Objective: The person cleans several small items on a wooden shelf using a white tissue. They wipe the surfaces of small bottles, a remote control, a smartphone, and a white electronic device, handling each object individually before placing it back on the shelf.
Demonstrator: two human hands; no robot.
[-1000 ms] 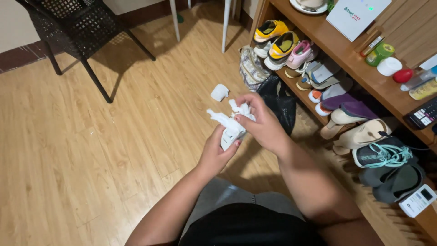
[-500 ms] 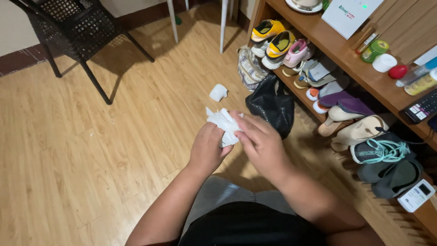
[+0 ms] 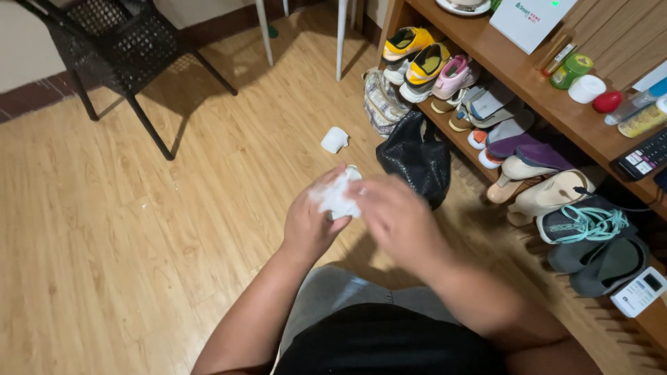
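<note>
Head view, frame centre: our left hand (image 3: 309, 226) and right hand (image 3: 396, 219) pinch a crumpled white cloth (image 3: 337, 196); loose folds could slip floorward.

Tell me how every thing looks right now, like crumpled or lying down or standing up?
White cloth: crumpled, gripped between both hands.
Left hand: closed on the cloth.
Right hand: blurred, fingers on the cloth.
Small white bundle: rolled up, lying alone on the floor.
Black bag: slumped beside the shoe shelf.
Black chair: upright.
</note>
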